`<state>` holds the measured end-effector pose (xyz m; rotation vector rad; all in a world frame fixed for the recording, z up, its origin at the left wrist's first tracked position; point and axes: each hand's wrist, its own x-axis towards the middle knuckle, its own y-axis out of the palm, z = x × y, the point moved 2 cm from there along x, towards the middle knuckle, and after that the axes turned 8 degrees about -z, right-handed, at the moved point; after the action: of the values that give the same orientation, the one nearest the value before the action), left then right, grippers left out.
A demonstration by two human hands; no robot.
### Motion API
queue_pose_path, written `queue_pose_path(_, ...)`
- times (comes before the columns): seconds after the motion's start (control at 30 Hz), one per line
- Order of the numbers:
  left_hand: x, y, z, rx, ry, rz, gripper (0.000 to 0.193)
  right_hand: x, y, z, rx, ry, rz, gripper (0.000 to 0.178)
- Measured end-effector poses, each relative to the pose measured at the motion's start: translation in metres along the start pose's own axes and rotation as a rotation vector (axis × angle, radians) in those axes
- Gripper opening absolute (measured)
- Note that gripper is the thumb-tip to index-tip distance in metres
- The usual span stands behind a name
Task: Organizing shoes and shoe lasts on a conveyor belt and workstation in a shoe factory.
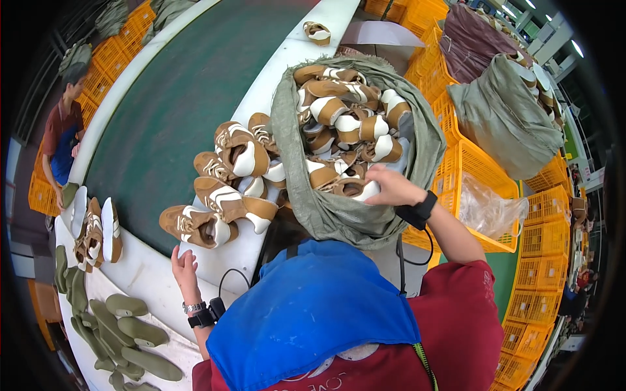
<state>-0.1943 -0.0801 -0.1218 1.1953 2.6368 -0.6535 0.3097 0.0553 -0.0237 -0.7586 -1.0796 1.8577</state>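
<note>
My right hand (395,188) reaches over the near right rim of a grey-green woven sack (339,218) and grips the white heel of a brown and white sneaker (353,188). That sack is packed with several more such sneakers (328,110). My left hand (185,271) is empty, fingers apart, at the white table edge just below a brown sneaker (197,226) with a white heel. Beside the sack, several laced sneakers (229,193) lie heaped on the white ledge, some partly hidden beneath others.
A green conveyor belt (173,98) runs beyond the ledge. Olive shoe inserts (151,363) and upright sneakers (93,233) sit at left, near a co-worker (64,130). Right of me are an orange crate (479,163) with clear plastic, another full sack (505,114) and stacked orange crates (536,277).
</note>
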Motion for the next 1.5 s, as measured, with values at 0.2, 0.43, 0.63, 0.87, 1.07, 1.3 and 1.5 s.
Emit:
queue_pose_path(0.2, -0.014, 0.041, -0.058, -0.023, 0.365, 0.218, 0.033, -0.014, -0.105, 0.022, 0.689, 0.226, -0.577, 0.024)
queue_pose_path(0.43, -0.058, 0.093, -0.117, 0.012, 0.478, 0.541, 0.032, -0.011, -0.086, 0.017, 1.775, 0.241, -0.606, 0.041)
queue_pose_path(0.63, -0.064, 0.091, -0.147, -0.137, 0.513, 0.699, 0.032, 0.031, -0.027, 0.091, 2.279, 0.147, -0.111, 0.043)
queue_pose_path(0.87, -0.072, 0.045, -0.100, -0.218, 0.412, 0.587, 0.035, 0.089, 0.027, 0.178, 1.680, 0.117, -0.080, 0.037)
queue_pose_path(1.07, -0.074, -0.028, -0.031, -0.122, 0.268, 0.271, 0.041, 0.106, 0.086, 0.290, 0.470, -0.804, -0.042, 0.020)
queue_pose_path(1.3, -0.051, -0.068, 0.059, 0.045, 0.146, -0.122, 0.062, 0.098, 0.226, 0.297, -0.132, -0.815, 0.280, 0.025)
queue_pose_path(1.5, -0.015, -0.031, 0.057, 0.348, 0.367, 0.029, 0.064, 0.131, 0.186, 0.276, -0.011, -0.714, 0.106, 0.033)
